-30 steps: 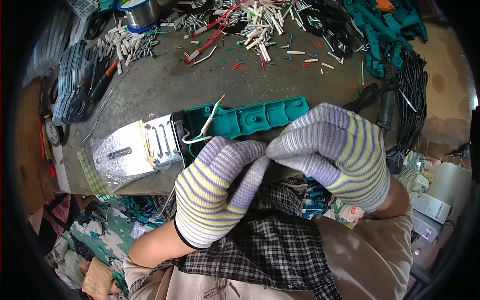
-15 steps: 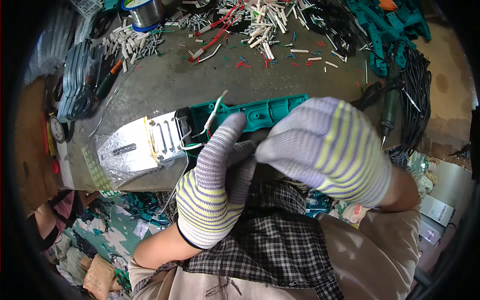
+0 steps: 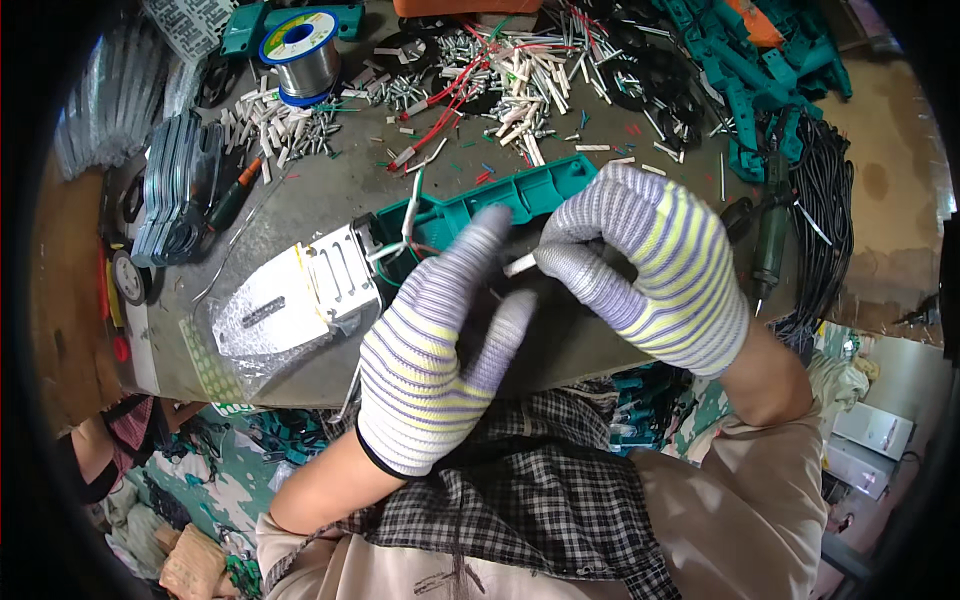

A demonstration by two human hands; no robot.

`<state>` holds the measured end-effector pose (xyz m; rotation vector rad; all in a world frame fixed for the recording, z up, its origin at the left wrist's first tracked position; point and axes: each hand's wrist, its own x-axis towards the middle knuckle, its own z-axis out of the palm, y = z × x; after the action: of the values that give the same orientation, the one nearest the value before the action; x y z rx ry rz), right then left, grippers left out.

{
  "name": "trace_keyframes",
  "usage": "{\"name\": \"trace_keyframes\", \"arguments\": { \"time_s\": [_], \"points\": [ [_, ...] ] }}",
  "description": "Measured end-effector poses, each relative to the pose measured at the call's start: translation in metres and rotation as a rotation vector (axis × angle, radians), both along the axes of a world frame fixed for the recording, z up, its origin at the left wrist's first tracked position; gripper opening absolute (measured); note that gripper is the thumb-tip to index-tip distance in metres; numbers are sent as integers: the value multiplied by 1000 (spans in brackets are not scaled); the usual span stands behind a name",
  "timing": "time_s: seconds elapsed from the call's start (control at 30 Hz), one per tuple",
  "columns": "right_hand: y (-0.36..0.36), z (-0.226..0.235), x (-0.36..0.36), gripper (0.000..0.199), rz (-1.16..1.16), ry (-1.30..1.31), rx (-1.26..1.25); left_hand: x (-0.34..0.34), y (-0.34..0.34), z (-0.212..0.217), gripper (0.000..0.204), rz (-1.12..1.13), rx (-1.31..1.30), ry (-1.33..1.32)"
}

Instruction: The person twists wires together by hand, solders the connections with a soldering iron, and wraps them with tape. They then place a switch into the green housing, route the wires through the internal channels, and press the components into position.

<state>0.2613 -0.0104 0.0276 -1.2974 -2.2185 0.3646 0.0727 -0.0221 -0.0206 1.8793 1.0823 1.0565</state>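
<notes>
Pinching a short white sleeve, the right hand has its grip clamped on it just above the teal plastic housing. The left hand, in a striped knit glove, has fingers spread apart over the housing's wires, holding nothing. Bare grey table shows near the front edge; cut sleeves, screws and a solder spool crowd the far side.

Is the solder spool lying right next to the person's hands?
No, the solder spool sits at the far edge of the bench, well away from the left hand and right hand.
</notes>
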Motion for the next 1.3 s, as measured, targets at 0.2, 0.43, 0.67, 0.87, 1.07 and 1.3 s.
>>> {"name": "trace_keyframes", "arguments": {
  "time_s": [0.2,0.43,0.67,0.87,1.07,1.3],
  "points": [
    [-15,-3,-9,16,-351,436,-715,1,-1,-5,22,120,171,95],
    [-8,-9,8,23,-49,169,0,4,-3,-6,20,135,73,30],
    [4,-18,18,26,-4,135,71,3,-4,-2,21,146,32,40],
    [9,-18,15,14,150,-8,331,4,-1,0,27,103,114,88],
    [-11,-32,-3,22,45,77,361,-3,-25,-2,30,224,199,265],
    [62,-27,33,21,-360,582,64,-11,-28,-6,38,222,130,96]
  ]
}}
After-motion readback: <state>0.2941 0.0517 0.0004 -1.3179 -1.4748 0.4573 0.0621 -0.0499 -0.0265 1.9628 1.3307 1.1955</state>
